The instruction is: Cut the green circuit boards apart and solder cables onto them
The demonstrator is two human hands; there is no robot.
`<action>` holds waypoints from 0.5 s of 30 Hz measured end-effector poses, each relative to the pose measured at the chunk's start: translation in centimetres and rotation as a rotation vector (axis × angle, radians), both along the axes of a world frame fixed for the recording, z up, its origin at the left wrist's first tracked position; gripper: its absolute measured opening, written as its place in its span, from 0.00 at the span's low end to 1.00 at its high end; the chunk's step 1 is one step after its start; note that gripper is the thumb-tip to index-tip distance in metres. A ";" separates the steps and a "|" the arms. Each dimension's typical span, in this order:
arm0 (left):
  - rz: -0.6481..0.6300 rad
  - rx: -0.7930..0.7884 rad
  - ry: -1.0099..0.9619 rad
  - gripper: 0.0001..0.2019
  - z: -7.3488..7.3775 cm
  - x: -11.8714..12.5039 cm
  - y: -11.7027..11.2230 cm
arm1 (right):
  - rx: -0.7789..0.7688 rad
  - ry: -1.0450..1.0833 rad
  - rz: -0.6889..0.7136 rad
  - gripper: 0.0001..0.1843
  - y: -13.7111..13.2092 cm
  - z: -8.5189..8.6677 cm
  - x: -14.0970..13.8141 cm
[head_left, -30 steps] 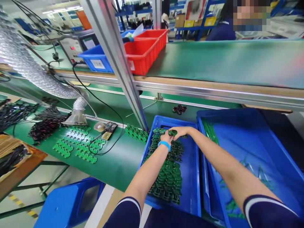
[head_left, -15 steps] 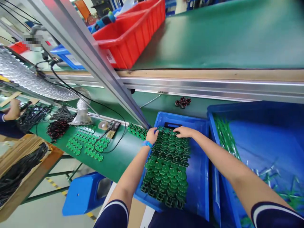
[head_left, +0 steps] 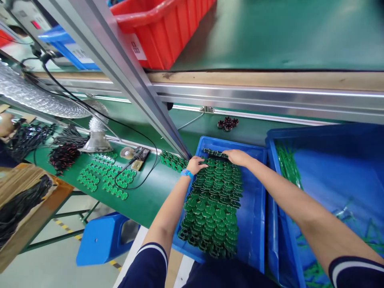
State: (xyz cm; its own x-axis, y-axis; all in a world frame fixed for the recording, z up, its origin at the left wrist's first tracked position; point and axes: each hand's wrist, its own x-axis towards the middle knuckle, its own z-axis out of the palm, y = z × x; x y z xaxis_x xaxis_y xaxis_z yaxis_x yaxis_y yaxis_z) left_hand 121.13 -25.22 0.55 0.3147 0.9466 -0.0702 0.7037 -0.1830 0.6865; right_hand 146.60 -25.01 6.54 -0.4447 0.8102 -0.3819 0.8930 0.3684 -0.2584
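My right hand (head_left: 239,157) pinches the right end of a strip of dark green circuit boards (head_left: 215,153), held at the far end of a blue tray (head_left: 252,208). Beside the strip's left end is my left hand (head_left: 196,165), its thumb and fingers apart, close over the far rows; I see nothing held in it. Many round green circuit boards (head_left: 214,214) lie in overlapping rows in the tray, running toward me. A blue band (head_left: 187,173) circles my left wrist.
Right of the tray stands a larger blue bin (head_left: 336,172) with green wires (head_left: 288,164). More board panels (head_left: 112,172) lie on the green bench at left, near a fume duct (head_left: 97,140). A metal post (head_left: 129,76) slants beside the tray. A blue stool (head_left: 99,240) stands below.
My right hand has raised a strip of boards at the tray's far end, away from the rows. The left hand has shifted slightly nearer me and right. The camera view has tilted down.
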 end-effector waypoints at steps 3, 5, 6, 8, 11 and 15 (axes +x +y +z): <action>-0.056 0.023 0.013 0.15 -0.1 -0.6 0.3 | 0.002 0.016 0.017 0.19 -0.2 -0.4 -0.5; -0.085 0.034 0.022 0.13 -0.1 -0.8 0.7 | -0.011 0.019 0.027 0.18 -0.2 -0.9 -1.0; -0.095 0.037 0.026 0.12 -0.1 -0.9 0.9 | -0.017 0.018 0.028 0.19 -0.3 -1.2 -1.2; -0.099 0.041 0.037 0.11 -0.1 -0.8 1.3 | -0.021 0.017 0.020 0.19 -0.4 -1.9 -1.5; -0.078 0.040 0.061 0.10 -0.2 -0.4 1.5 | -0.021 0.024 -0.008 0.22 -0.9 -2.6 -1.6; -0.026 0.022 0.095 0.10 -0.2 0.2 1.1 | 0.002 0.070 -0.066 0.25 -2.0 -2.8 -1.6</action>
State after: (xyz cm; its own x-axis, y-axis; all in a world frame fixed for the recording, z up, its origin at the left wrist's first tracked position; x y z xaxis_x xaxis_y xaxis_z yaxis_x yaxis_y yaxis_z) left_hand 121.32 -24.08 0.32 0.3318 0.9399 -0.0806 0.7605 -0.2160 0.6124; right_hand 145.03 -27.01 3.73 -0.4155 0.8393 -0.3507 0.8954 0.3095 -0.3201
